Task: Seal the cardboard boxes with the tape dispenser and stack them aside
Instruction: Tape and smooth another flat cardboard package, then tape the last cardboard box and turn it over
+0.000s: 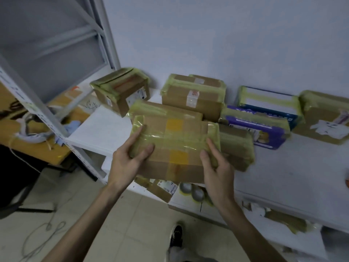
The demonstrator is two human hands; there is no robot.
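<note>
Both hands are holding one cardboard box point(175, 148), brown, wrapped in yellowish clear tape, with two yellow patches on its top face. The left hand point(130, 157) is gripping the box's 9 o'clock end: thumb lying on the top face, one finger stretched along the far corner, the rest curling under out of sight. The right hand point(217, 167) is clamping the 3 o'clock end, with two digits spread apart on the taped edge and the others hidden beneath. The box is sitting at frame centre over the near edge of the white table point(283, 176). It is overlapping a second taped box point(164, 108) at its 12 o'clock; contact between them cannot be told. A third taped box point(236, 148) is lying just beside it at 3 o'clock. More sealed parcels are lying along the wall: one point(120, 91) at 11 o'clock, a pair point(192, 95) at 12, a purple carton point(260, 129) at 2. Tape rolls point(190, 190) are showing at 6 o'clock, partly under the held box. A grey shelf frame point(37, 91) is standing at 9 o'clock.
</note>
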